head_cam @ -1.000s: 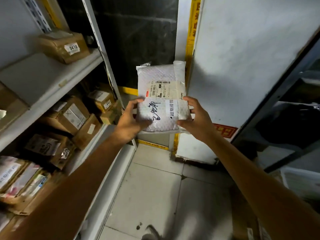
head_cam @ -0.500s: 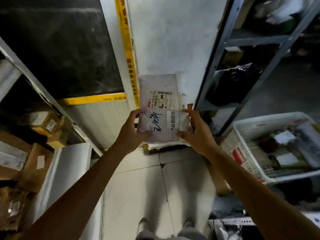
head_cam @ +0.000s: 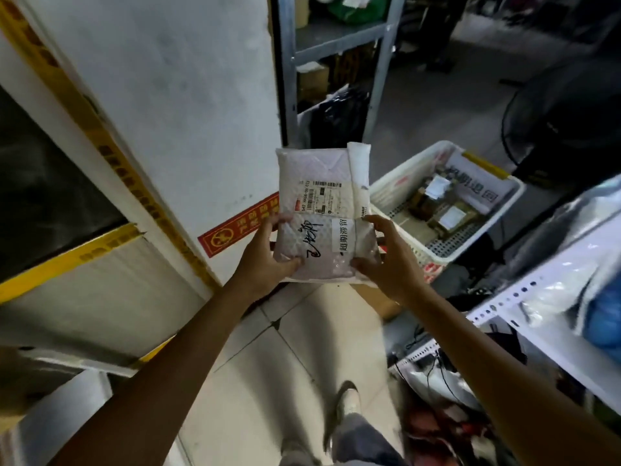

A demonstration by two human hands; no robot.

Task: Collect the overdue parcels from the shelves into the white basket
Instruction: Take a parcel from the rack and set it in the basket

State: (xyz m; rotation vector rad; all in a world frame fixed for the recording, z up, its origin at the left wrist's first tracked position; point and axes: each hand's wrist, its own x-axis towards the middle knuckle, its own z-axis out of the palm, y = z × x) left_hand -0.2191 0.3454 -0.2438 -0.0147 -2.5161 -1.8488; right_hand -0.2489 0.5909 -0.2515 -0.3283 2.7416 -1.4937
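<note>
While the person stands on pale tiles, shoe: light-coloured, at 6 o'clock, below grey trouser legs.
Left hand: clamped on the parcel's lower left edge, thumb on its face, fingers round the side.
Right hand: gripping the lower right edge the same way; the two hands are apart, with the parcel between them.
Parcel: white padded packet held upright in mid-air at the centre, with a shipping label across the middle and black handwriting and a small printed sticker below; not in the basket.
White basket: at 2 o'clock from the parcel, just behind it, holding labelled boxes and a printed sheet.
Red sign: on the white wall at 9 o'clock from the parcel.
Metal rack: at 12 o'clock, with a black bag on it.
Fan: black, at 2 o'clock, beyond the basket.
</note>
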